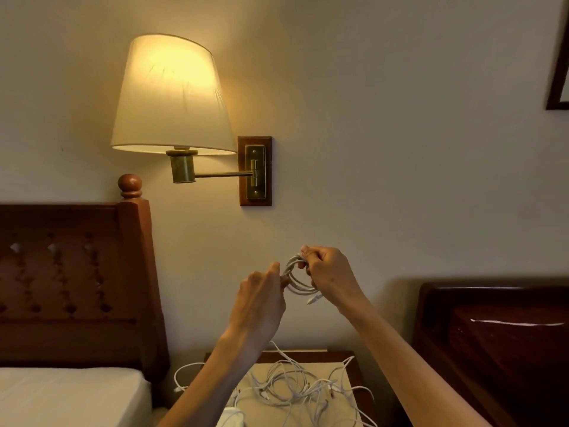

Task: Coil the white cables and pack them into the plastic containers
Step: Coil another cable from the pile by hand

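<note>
White coiled cable (296,277) sits pinched in my right hand (331,272); my left hand (261,298) fingertips curl onto its loops.

No readable text, labels, brands, numbers or signs anywhere in view.

Nothing legible printed on the brass wall plate (255,172), the lampshade (172,94), or the white cables (295,392).
</note>
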